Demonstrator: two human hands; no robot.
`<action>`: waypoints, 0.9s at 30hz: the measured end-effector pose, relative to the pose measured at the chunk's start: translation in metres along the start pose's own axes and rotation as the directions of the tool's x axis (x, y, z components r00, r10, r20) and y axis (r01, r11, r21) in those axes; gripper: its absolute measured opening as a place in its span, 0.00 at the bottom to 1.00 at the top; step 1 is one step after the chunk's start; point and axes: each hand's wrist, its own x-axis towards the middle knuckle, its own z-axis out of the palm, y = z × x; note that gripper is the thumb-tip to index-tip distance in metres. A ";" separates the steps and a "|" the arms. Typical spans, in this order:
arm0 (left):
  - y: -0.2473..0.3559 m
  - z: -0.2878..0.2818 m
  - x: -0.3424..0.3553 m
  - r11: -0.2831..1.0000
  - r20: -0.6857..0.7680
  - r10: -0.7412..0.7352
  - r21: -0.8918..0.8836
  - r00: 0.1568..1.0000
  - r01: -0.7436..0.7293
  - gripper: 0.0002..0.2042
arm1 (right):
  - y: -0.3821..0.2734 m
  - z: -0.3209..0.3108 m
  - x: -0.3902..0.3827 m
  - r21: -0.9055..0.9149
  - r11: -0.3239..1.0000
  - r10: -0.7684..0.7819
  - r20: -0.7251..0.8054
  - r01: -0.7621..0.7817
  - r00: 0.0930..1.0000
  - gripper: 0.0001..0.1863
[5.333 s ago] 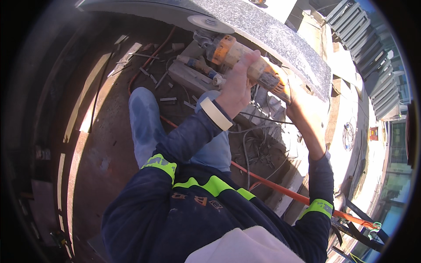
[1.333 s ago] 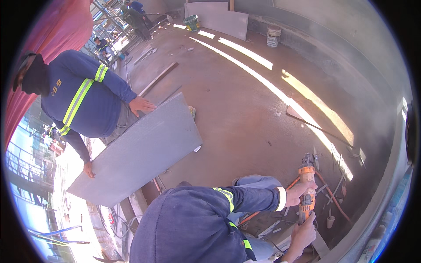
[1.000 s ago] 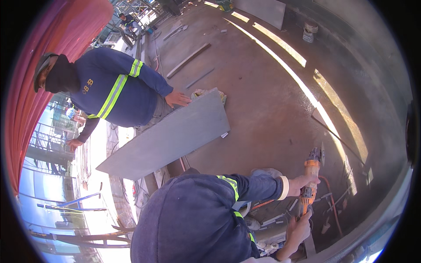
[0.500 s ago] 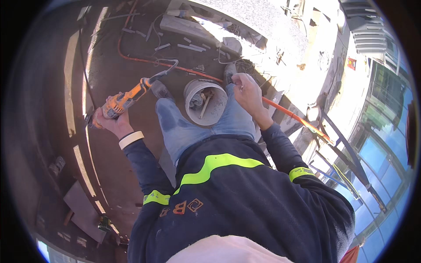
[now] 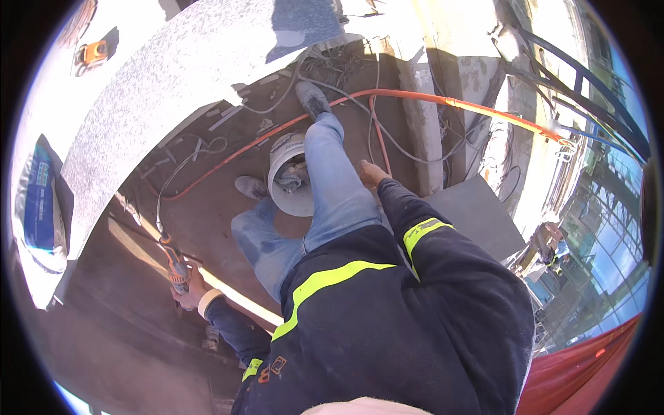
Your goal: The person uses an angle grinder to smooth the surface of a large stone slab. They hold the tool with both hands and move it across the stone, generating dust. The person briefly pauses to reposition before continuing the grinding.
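My left hand (image 5: 190,296) is closed around an orange angle grinder (image 5: 176,266), held low at my left side above the brown floor, its cable trailing up toward the slab. My right hand (image 5: 371,173) rests beside my right thigh, close to a white bucket (image 5: 278,185) that stands between my legs with tools inside. Nothing shows in that hand, and its fingers are partly hidden by my jeans. I wear a dark jacket with yellow reflective bands.
A large speckled grey stone slab (image 5: 200,69) spans the upper left, with a second orange tool (image 5: 94,52) lying on it. An orange hose (image 5: 443,100) and grey cables cross the floor ahead. A blue bag (image 5: 40,200) lies left, a grey board (image 5: 477,214) right.
The view has swung round. My left hand with the grinder has dropped lower to my left. My right hand has come off the bucket's rim and sits by my thigh.
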 end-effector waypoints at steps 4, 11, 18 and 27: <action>-0.038 0.004 0.020 0.981 -0.019 -0.191 -0.035 0.981 0.191 0.21 | -0.035 0.049 0.041 0.032 0.995 0.097 -0.243 -0.092 0.965 0.26; -0.084 0.001 0.029 -0.741 0.665 0.414 0.643 0.621 -0.195 0.37 | -0.013 0.095 0.084 0.183 0.983 0.037 -0.209 0.002 0.977 0.22; -0.110 -0.004 0.033 0.743 0.221 0.245 0.583 0.944 -0.330 0.18 | 0.056 0.131 0.144 0.078 0.978 -0.157 -0.317 0.191 0.935 0.16; -0.108 -0.047 0.060 -0.127 0.509 0.579 0.828 0.637 -0.547 0.36 | 0.147 0.011 0.128 -0.012 0.996 0.076 -0.380 -0.087 0.922 0.19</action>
